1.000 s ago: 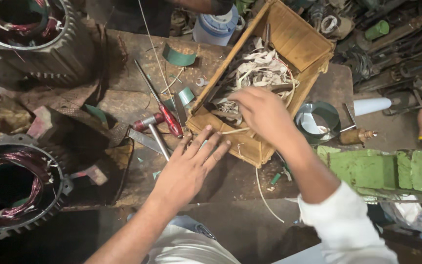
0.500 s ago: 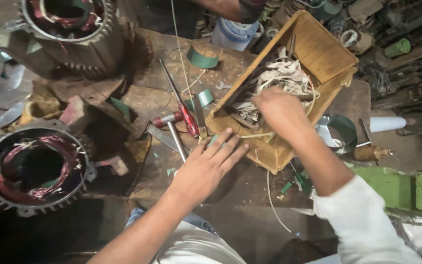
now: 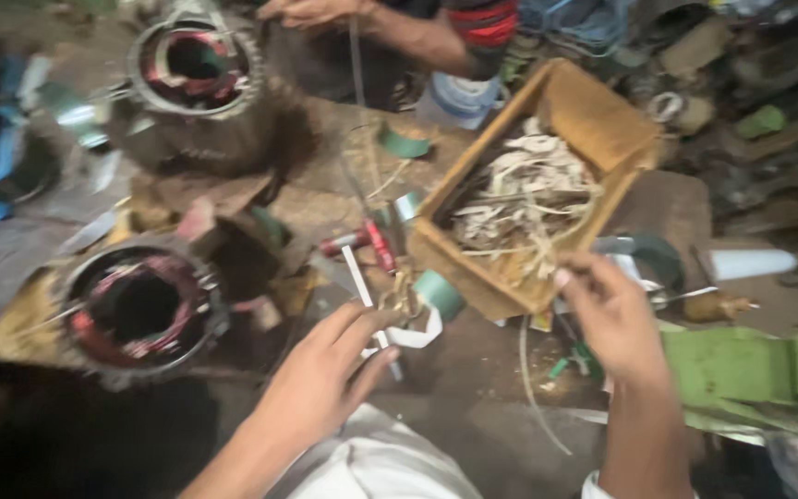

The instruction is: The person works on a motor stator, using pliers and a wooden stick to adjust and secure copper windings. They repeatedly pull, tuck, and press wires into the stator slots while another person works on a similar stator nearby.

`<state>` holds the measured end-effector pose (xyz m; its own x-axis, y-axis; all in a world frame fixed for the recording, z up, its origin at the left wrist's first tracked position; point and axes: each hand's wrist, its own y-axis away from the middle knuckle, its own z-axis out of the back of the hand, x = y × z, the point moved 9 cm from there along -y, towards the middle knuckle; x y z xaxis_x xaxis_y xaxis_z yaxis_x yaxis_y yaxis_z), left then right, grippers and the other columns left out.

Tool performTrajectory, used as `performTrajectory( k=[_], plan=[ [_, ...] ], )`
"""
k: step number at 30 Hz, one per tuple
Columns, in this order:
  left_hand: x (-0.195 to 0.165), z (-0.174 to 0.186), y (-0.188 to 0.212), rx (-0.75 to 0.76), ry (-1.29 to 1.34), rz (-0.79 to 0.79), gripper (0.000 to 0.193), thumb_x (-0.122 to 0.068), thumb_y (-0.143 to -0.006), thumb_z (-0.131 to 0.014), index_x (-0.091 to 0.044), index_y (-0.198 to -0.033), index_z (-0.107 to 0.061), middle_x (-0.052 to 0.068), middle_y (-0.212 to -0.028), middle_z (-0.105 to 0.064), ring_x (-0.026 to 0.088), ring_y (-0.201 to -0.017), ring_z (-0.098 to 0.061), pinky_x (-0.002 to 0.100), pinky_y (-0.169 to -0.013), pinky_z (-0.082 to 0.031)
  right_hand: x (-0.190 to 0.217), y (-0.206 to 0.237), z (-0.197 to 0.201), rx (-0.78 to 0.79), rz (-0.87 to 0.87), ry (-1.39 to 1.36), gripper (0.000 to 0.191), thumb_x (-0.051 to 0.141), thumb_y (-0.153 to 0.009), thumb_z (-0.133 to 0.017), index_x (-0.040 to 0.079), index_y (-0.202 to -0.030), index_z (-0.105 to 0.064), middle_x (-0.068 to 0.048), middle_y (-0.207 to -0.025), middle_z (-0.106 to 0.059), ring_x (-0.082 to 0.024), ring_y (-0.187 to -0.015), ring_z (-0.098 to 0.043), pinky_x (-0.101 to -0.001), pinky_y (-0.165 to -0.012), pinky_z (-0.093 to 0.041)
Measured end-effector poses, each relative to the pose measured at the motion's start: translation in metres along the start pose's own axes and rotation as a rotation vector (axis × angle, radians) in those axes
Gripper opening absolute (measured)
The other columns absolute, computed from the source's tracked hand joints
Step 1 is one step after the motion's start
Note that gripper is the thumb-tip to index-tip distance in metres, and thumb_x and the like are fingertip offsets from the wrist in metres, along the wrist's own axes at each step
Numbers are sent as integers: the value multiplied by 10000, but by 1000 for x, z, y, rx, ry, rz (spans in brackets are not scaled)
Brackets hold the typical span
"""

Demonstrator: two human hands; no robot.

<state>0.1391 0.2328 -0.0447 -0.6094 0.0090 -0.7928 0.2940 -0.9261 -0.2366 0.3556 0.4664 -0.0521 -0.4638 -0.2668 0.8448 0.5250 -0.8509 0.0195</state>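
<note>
In the head view the left hand (image 3: 325,374) lies open, fingers spread, on the workbench (image 3: 473,370) beside the scissors (image 3: 399,294), while the right hand (image 3: 607,314), fingers loosely curled and seemingly empty, hovers at the wooden box (image 3: 593,115) of pale strips (image 3: 519,199), which are not yet sorted.

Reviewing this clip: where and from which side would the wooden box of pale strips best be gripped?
Probably at the near corner of the wooden box, coming from the person's side. That rim is bare and lies closest to the right hand; the pale strips heap in the middle, and the far side sits among clutter.
</note>
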Motion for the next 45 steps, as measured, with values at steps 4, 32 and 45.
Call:
performTrajectory(
  k=[4,32,45],
  plan=[
    [17,6,27,7,371,281,637,-250,-927,-760,-99,-1490,-502,105,-929,-707,263,-799,-715,350,-753,-568,48,57,-90,251,189,93,197,133,-909,-702,37,-1078,-729,-25,-953,-702,-109,-794,-636,-240,-677,-494],
    [146,8,28,-403,963,400,167,-118,-949,-732,-2,-1064,-698,42,-951,-747,79,-849,-690,253,-775,-577,-59,96,-244,343,-393,-408,275,290,-903,-674,54,-1038,-708,0,-791,-672,-99,-699,-611,-265,-566,-459],
    [124,-50,40,-397,1109,414,126,-115,-989,-653,-1,-1038,-632,97,-1024,-760,121,-908,-730,283,-845,-605,-66,170,-234,552,-262,-621,295,350,-1000,-604,64,-927,-616,0,-773,-560,-94,-651,-537,-249,-579,-441]
  ],
)
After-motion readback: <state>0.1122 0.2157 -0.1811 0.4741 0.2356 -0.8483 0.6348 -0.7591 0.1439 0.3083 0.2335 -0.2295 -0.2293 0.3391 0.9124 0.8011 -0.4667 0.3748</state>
